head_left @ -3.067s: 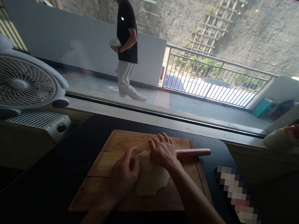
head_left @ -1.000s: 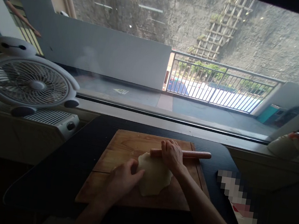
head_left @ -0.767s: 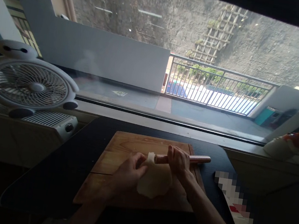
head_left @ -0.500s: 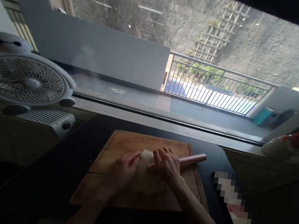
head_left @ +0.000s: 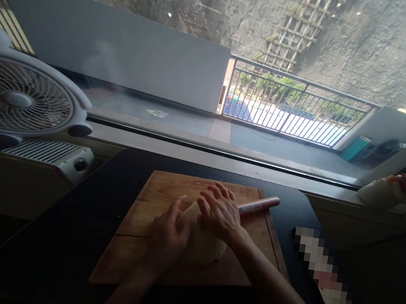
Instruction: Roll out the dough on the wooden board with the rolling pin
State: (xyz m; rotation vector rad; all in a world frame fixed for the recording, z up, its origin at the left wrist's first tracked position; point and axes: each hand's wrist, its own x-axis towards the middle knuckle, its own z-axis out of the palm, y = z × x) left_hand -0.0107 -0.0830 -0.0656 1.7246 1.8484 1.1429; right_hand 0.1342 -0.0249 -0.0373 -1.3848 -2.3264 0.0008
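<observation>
**Soft dough lies flat beneath hand and pin**

A dark table (head_left: 64, 212) carries the work, and on it sits a wooden cutting board (head_left: 167, 187), which looks stiff and the heaviest thing within reach, best held by its side edges. On the board, partly between the hands, lies a sheet of dough (head_left: 211, 250), pale, flat and ragged along its near rim. It should prove light, limp and perhaps a little sticky, easy to dent and likely to stretch or tear if pinched at one edge; flat fingers slid well under it would support it best. A reddish-brown rolling pin (head_left: 259, 206) slants over the board, its right end reaching past the board's edge. It appears rigid, smooth and apt to roll, so a palm laid across it or a grip on that bare end suits it. The right hand (head_left: 220, 213) lies over the pin's left part, fingers loosely spread and slightly bent; whether any curl around the pin is hidden. The left hand (head_left: 170, 233) stands at the dough's left edge, thumb and fingers well apart, gripping nothing visible; whether it touches the dough is too dim to tell
</observation>
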